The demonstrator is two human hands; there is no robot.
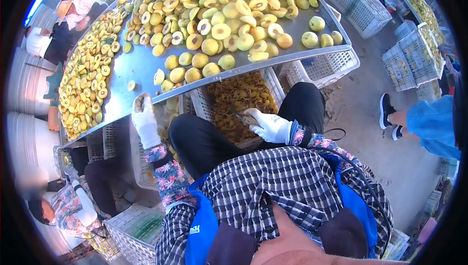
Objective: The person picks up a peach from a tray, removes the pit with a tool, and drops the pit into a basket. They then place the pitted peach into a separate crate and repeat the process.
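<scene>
My left hand (143, 115), in a white glove stained at the fingers, is at the metal table's front edge (214, 78). Its fingers are curled; whatever they hold, if anything, is hidden. My right hand (269, 125), also gloved in white, grips what looks like a small knife (239, 116), mostly hidden by the fingers. Below that hand sits a crate of brown-yellow fruit scraps (241, 94). Whole and halved yellow-green peaches (220, 31) are heaped on the table, several whole ones lying near its front edge. One peach half (131, 85) lies near my left hand.
Cut halves (87, 82) cover the table's left side. A white crate (329, 67) stands under the right corner, with stacked crates (412, 58) beyond. One person (73, 201) sits at lower left, others work at upper left, and another person's leg and shoe (386, 111) show at right.
</scene>
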